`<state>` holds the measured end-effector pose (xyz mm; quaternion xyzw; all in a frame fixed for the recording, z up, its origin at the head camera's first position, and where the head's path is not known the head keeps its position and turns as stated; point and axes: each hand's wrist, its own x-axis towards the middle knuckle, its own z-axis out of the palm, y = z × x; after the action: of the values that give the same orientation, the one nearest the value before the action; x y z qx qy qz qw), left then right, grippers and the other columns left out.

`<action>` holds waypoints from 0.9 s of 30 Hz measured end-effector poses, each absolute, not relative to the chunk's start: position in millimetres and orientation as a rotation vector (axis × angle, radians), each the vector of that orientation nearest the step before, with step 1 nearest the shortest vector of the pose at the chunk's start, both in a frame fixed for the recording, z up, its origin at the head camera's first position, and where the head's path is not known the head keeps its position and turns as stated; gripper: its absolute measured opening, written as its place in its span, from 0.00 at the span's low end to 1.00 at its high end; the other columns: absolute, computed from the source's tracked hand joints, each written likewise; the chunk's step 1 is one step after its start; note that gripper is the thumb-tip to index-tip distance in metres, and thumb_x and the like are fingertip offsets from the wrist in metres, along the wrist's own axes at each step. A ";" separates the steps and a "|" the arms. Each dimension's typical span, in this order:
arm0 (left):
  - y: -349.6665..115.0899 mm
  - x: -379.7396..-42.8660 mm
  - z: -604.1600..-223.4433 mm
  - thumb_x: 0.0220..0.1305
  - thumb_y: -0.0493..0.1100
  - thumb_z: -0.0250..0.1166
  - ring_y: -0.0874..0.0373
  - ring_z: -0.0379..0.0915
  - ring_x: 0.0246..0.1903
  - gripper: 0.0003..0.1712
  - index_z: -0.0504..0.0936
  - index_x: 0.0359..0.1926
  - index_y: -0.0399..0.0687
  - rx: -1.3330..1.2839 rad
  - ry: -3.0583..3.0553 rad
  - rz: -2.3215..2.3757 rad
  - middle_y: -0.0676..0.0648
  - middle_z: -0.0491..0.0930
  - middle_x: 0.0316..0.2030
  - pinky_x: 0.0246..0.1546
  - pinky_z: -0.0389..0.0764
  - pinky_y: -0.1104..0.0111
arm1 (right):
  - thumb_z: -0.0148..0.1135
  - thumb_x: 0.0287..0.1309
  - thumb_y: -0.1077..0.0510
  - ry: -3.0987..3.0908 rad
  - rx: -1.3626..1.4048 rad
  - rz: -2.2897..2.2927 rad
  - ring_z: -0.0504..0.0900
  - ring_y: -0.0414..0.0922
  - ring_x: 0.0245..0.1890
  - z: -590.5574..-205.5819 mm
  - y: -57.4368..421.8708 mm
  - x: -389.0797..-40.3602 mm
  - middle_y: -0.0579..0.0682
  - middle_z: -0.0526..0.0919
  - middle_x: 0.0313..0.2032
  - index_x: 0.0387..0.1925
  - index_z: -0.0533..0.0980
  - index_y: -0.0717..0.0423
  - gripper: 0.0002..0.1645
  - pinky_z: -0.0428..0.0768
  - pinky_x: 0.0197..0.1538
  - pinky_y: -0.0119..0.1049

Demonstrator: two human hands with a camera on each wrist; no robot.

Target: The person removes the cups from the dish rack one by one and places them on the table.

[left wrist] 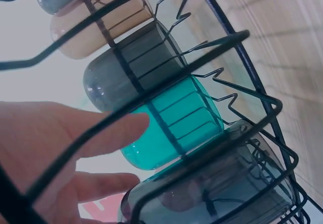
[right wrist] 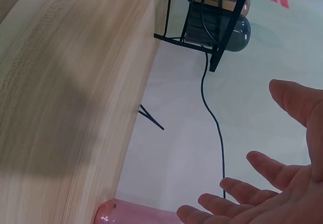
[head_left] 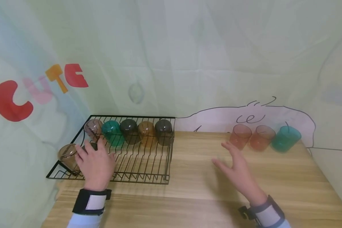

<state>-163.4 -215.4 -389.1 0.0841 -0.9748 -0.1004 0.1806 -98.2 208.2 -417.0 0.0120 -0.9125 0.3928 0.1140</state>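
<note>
My left hand (head_left: 97,166) is over the left part of a black wire rack (head_left: 142,178), fingers spread at a dark grey glass (head_left: 91,146) in its front row. In the left wrist view, one fingertip meets the rounded base of this dark grey glass (left wrist: 202,193), while the thumb stands apart, in front of a teal glass (left wrist: 174,128). An amber-brown glass (head_left: 66,155) leans at the rack's left end. My right hand (head_left: 240,172) hovers above the table, fingers apart and holding nothing, close to a pink glass (head_left: 240,136).
Along the rack's back row stand upside-down glasses: pale mauve (head_left: 93,128), teal (head_left: 112,132), dark grey (head_left: 129,130), amber (head_left: 146,133) and another dark grey (head_left: 163,131). A second pink glass (head_left: 262,138) and a teal glass (head_left: 286,139) stand at the table's (head_left: 199,202) back right, before a printed curtain (head_left: 202,63).
</note>
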 end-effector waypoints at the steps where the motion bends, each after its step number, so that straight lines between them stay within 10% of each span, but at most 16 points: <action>1: -215.5 -163.3 -389.4 0.56 0.46 0.64 0.19 0.34 0.65 0.35 0.64 0.61 0.35 0.243 -2.755 -0.279 0.19 0.48 0.65 0.58 0.48 0.29 | 0.61 0.54 0.37 -2.680 0.033 1.150 0.56 0.57 0.69 -416.9 208.0 -97.9 0.56 0.58 0.70 0.67 0.59 0.51 0.45 0.58 0.67 0.61; 12: -216.4 -163.1 -392.2 0.51 0.32 0.63 0.19 0.33 0.65 0.32 0.66 0.59 0.31 0.251 -2.755 -0.342 0.20 0.47 0.64 0.43 0.52 0.21 | 0.62 0.54 0.38 -2.684 0.026 1.185 0.56 0.58 0.69 -413.2 205.1 -94.4 0.56 0.57 0.70 0.65 0.63 0.51 0.42 0.57 0.66 0.63; 27: -208.9 -155.5 -383.7 0.51 0.33 0.63 0.24 0.57 0.48 0.34 0.63 0.60 0.31 0.266 -2.733 -0.301 0.20 0.60 0.50 0.24 0.68 0.33 | 0.61 0.53 0.36 -2.672 0.014 1.180 0.57 0.56 0.69 -410.3 205.6 -92.5 0.52 0.59 0.69 0.67 0.60 0.47 0.44 0.58 0.67 0.61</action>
<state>-155.5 -208.9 -383.7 0.0946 -0.9716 -0.1069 0.1887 -92.5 205.6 -410.3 0.0049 -0.9092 0.4015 0.1103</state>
